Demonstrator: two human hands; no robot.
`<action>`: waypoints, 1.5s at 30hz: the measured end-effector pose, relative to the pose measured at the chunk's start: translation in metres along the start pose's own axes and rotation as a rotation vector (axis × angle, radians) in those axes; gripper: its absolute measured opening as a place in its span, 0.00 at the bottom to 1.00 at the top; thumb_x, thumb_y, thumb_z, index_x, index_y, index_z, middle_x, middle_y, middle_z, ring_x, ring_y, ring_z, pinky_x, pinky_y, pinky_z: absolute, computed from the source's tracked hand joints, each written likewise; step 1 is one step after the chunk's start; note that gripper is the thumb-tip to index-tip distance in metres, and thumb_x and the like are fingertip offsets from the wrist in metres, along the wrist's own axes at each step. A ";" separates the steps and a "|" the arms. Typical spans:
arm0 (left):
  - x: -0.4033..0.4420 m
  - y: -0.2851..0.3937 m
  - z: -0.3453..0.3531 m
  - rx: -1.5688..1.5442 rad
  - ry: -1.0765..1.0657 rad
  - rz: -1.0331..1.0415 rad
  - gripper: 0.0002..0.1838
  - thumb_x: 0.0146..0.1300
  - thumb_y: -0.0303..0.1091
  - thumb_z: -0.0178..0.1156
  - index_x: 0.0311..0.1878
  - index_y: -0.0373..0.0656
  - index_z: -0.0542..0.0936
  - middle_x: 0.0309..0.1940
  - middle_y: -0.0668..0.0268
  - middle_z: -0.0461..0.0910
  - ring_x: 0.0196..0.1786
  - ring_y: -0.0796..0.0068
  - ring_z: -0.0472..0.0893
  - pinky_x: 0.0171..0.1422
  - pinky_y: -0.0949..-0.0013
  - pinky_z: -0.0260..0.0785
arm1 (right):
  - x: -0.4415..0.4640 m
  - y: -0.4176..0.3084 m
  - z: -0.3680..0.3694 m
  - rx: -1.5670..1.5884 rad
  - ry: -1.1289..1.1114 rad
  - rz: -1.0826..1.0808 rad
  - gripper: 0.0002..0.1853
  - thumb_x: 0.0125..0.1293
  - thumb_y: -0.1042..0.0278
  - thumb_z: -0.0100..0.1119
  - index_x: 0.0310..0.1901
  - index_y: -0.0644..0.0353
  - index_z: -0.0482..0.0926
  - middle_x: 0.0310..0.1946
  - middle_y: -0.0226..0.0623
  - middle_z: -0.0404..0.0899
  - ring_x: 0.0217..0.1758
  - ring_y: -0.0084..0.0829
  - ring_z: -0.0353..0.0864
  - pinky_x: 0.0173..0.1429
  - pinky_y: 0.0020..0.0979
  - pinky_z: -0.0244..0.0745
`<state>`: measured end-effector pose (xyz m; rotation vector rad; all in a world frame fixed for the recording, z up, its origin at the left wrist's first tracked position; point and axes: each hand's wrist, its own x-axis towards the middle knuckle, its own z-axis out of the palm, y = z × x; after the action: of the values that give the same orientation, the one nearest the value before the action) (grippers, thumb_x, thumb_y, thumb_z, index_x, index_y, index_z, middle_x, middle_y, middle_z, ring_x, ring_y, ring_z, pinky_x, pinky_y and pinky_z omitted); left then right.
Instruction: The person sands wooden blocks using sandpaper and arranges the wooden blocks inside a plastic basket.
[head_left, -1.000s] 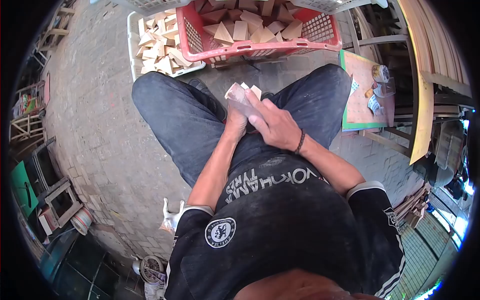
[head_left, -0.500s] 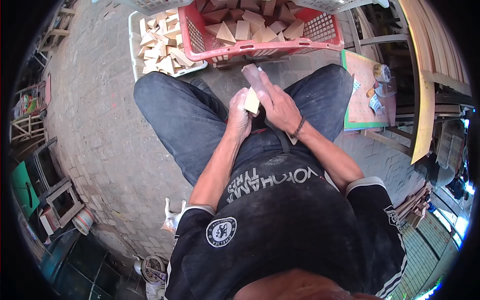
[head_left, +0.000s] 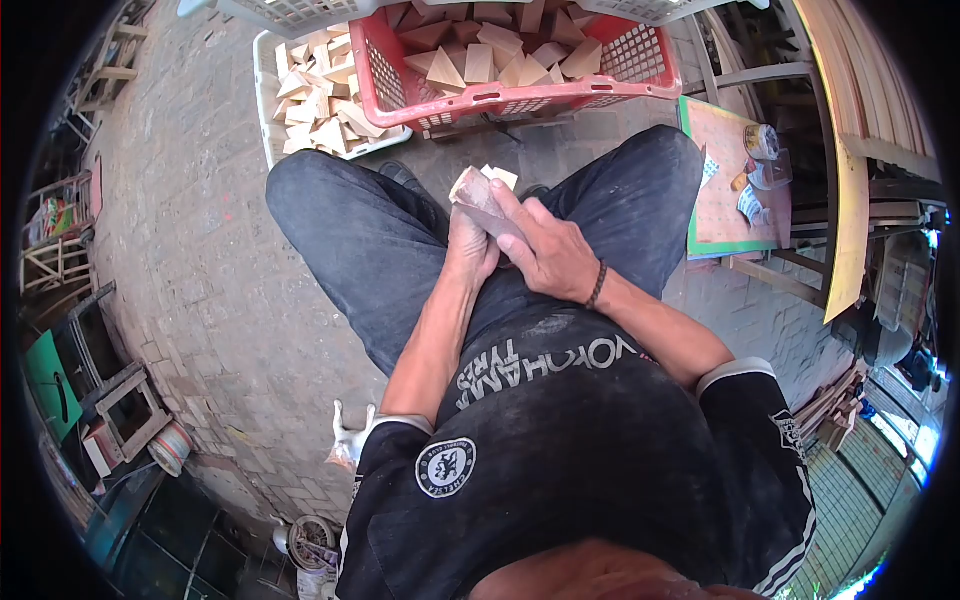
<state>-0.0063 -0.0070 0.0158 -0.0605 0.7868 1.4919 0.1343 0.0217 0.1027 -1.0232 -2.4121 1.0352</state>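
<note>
In front of my lap, my right hand (head_left: 552, 248) is closed around a dusty brown sanding block (head_left: 482, 194), its pale end pointing up and left. Beneath the block, my left hand (head_left: 469, 246) is closed on a small pale wooden block (head_left: 502, 177). Only that block's far end shows past the sanding block; the rest is covered. The two hands are close together, and the sanding block lies across the wood and over the left fingers.
A red crate (head_left: 515, 95) of cut wooden blocks stands ahead, beside a white crate (head_left: 268, 110) holding more. To the right are a green-edged board (head_left: 722, 215) with a tin (head_left: 762, 142) and stacked planks (head_left: 870, 90). A cat (head_left: 350, 440) is on the paving, left.
The sanding block has moved left and towards me, over my left hand. The wooden block, earlier showing below it, now peeks out at its far side.
</note>
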 end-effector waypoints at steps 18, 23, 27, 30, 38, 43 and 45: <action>-0.003 0.004 0.010 0.948 -0.260 0.238 0.24 0.79 0.49 0.49 0.57 0.34 0.77 0.46 0.57 0.80 0.50 0.63 0.79 0.58 0.62 0.69 | 0.015 0.036 -0.040 0.179 -0.045 0.110 0.31 0.77 0.55 0.47 0.74 0.66 0.63 0.60 0.63 0.76 0.63 0.58 0.77 0.67 0.43 0.70; -0.005 0.002 0.014 1.152 -0.217 0.416 0.20 0.78 0.44 0.47 0.56 0.35 0.77 0.46 0.46 0.79 0.51 0.49 0.78 0.59 0.56 0.69 | 0.025 0.050 -0.021 0.080 0.034 0.142 0.32 0.77 0.54 0.46 0.76 0.63 0.60 0.53 0.65 0.78 0.52 0.61 0.79 0.58 0.49 0.73; 0.001 -0.009 -0.005 1.118 -0.161 0.466 0.20 0.78 0.43 0.47 0.56 0.36 0.77 0.47 0.47 0.79 0.52 0.48 0.79 0.59 0.55 0.69 | 0.011 0.009 -0.029 0.059 -0.083 0.141 0.32 0.76 0.55 0.46 0.76 0.63 0.60 0.54 0.66 0.77 0.50 0.61 0.79 0.54 0.50 0.74; -0.002 -0.006 0.006 1.123 -0.200 0.433 0.19 0.78 0.42 0.47 0.56 0.36 0.77 0.48 0.46 0.78 0.52 0.48 0.78 0.59 0.54 0.69 | 0.026 0.048 -0.017 0.110 0.030 0.137 0.32 0.76 0.55 0.47 0.76 0.61 0.59 0.47 0.63 0.78 0.47 0.61 0.80 0.52 0.50 0.74; 0.001 -0.001 -0.001 1.200 -0.178 0.349 0.20 0.78 0.41 0.48 0.61 0.36 0.75 0.49 0.48 0.78 0.55 0.49 0.78 0.61 0.56 0.68 | 0.022 0.041 -0.013 0.087 0.070 0.122 0.31 0.77 0.56 0.45 0.76 0.64 0.59 0.46 0.67 0.79 0.49 0.64 0.79 0.54 0.50 0.74; -0.002 -0.005 0.005 1.126 -0.171 0.522 0.19 0.78 0.41 0.49 0.59 0.36 0.76 0.48 0.48 0.78 0.53 0.50 0.78 0.60 0.56 0.69 | 0.015 0.024 -0.021 0.104 0.045 0.169 0.32 0.77 0.55 0.46 0.76 0.63 0.58 0.42 0.64 0.79 0.47 0.63 0.80 0.53 0.51 0.74; -0.001 -0.007 0.002 1.107 -0.142 0.561 0.18 0.77 0.41 0.49 0.57 0.35 0.77 0.48 0.48 0.78 0.52 0.50 0.78 0.59 0.56 0.69 | 0.010 0.018 -0.018 0.062 0.061 0.089 0.32 0.77 0.55 0.45 0.76 0.62 0.59 0.42 0.63 0.79 0.46 0.63 0.80 0.53 0.51 0.74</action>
<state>0.0008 -0.0074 0.0150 1.1573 1.4851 1.3433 0.1457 0.0461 0.1024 -1.1333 -2.2897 1.0852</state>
